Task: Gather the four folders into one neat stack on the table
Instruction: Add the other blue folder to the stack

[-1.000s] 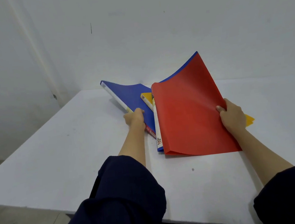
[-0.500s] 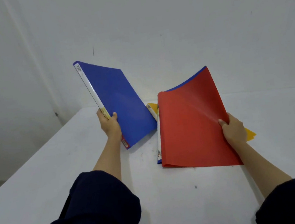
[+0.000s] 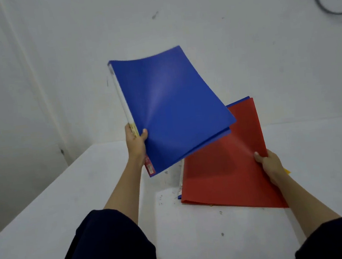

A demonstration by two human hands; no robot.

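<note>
My left hand (image 3: 135, 143) grips a blue folder (image 3: 169, 106) by its white spine and holds it in the air, tilted, its far corner over the pile. A red folder (image 3: 225, 165) lies on top of the pile on the white table (image 3: 68, 205). My right hand (image 3: 270, 165) pinches the red folder's right edge, lifting that side slightly. Under the red one, a second blue folder (image 3: 239, 101) shows as a thin strip at the back edge. A yellow folder (image 3: 287, 171) peeks out as a small corner beside my right wrist.
A white wall rises right behind the table. A grey cable (image 3: 321, 1) hangs on the wall at the upper right. The table's left edge (image 3: 35, 200) runs diagonally toward me, with floor beyond it.
My left hand has lifted the blue folder off the table and swung it up and right over the red folder. The right hand stays on the red folder's edge.
</note>
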